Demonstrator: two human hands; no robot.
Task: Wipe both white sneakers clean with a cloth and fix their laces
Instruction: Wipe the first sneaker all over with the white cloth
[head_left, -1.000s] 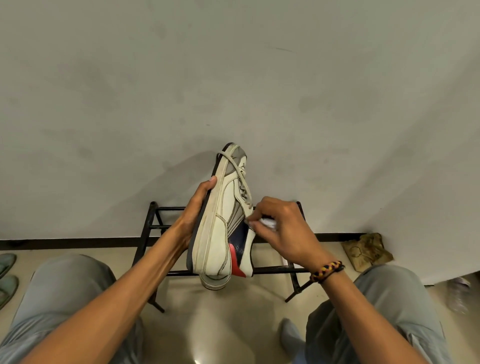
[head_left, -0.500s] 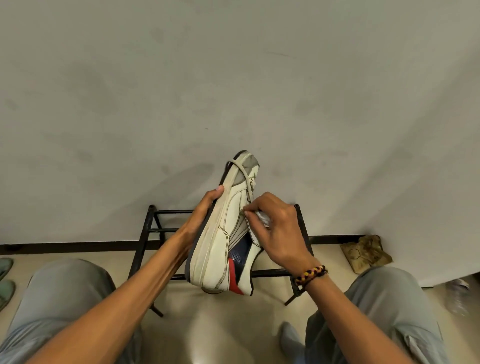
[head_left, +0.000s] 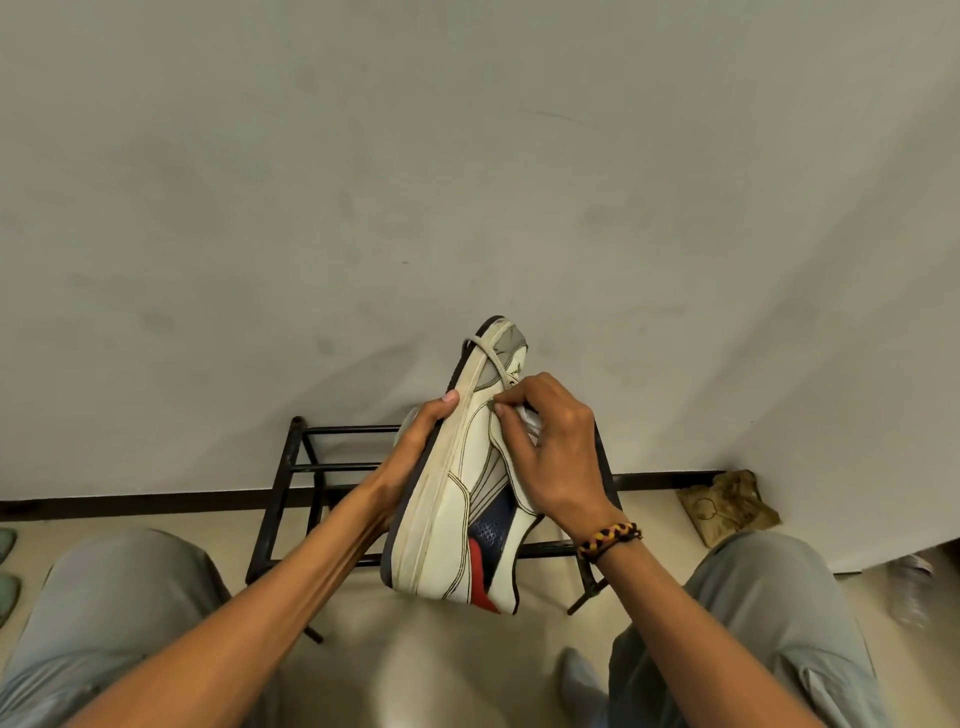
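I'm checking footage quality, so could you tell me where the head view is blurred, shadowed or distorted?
Head view: sneaker and both hands sharp; bottle at the right edge smeared; wide-angle lens bends the baseboard; soft shadow on the wall left of the shoe.

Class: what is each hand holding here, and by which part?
Left hand grips the sneaker by its sole. Right hand pinches a white cloth against its upper.

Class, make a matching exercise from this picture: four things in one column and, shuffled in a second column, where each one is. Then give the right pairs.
Things
1. sneaker
2. bracelet
3. black rack
4. brown bag

Places
A. on the floor at the wall, far right
B. held up between both hands
C. on the right wrist
D. behind the sneaker, at the wall

Pairs: 1-B, 2-C, 3-D, 4-A
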